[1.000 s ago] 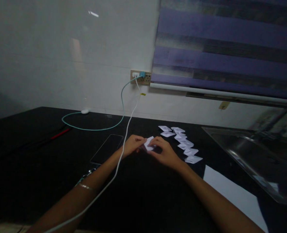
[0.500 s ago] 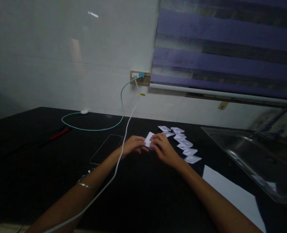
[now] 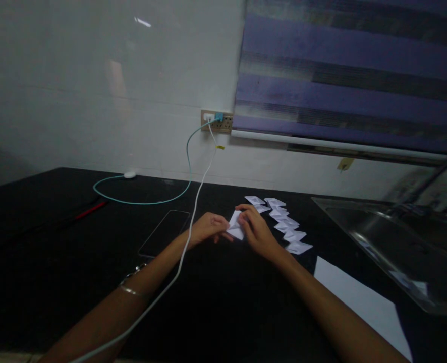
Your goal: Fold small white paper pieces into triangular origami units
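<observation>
Between my two hands is a small folded white paper piece (image 3: 236, 231), creased and partly spread. My left hand (image 3: 210, 227) pinches its left corner between thumb and fingers. The fingers of my right hand (image 3: 254, 224) grip its right edge and cover part of it. Just right of my right hand, several folded paper pieces (image 3: 284, 219) with pointed ends lie in an overlapping row. A flat white sheet of paper (image 3: 355, 297) lies beside my right forearm, which overlaps its left part.
A dark phone (image 3: 164, 233) lies left of my left hand. A white cable (image 3: 194, 209) runs from the wall socket (image 3: 226, 122) across my left forearm. A teal cable (image 3: 148, 203) loops on the black countertop (image 3: 216, 312). At right is a metal sink (image 3: 393, 242).
The folded paper has been turned and spread a little, so more of its lower part shows. Both hands still hold it, with the right fingers shifted slightly. The view has moved slightly.
</observation>
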Motion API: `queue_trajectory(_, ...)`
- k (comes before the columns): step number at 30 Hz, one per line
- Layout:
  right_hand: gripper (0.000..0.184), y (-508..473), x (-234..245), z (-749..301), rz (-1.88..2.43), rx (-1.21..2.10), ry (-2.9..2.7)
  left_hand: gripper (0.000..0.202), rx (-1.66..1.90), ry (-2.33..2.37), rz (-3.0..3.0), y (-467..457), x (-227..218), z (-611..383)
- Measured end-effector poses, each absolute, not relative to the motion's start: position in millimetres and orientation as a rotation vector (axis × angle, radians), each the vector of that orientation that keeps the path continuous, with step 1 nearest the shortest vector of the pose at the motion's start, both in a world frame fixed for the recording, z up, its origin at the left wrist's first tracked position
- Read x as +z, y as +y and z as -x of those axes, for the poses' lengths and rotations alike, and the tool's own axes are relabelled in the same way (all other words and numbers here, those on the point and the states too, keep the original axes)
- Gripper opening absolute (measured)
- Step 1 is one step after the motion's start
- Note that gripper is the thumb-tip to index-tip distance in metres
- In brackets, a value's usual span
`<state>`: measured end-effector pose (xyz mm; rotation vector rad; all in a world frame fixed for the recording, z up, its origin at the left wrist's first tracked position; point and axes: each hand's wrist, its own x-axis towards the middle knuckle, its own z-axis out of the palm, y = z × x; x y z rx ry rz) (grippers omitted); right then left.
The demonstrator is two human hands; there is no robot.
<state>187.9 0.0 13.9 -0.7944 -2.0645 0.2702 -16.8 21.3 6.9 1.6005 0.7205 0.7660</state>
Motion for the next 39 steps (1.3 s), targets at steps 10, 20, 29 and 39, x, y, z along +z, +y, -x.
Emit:
queue_trajectory(10,0.009,6,10,-188,0.799,0.241,-2.003,0.045,0.733,0.749,-1.726,12,10,8)
queue_trajectory(20,0.009,3,14,-186,0.763,0.225,-1.982,0.050,0.691,0.744,-1.926,4,14,4)
queue_trajectory(29,0.010,1,16,-184,0.774,0.207,-1.914,0.044,0.754,0.770,-1.932,3,16,3)
queue_trajectory(39,0.008,0,17,-183,0.777,0.242,-1.913,0.045,0.695,0.768,-1.950,0,19,1)
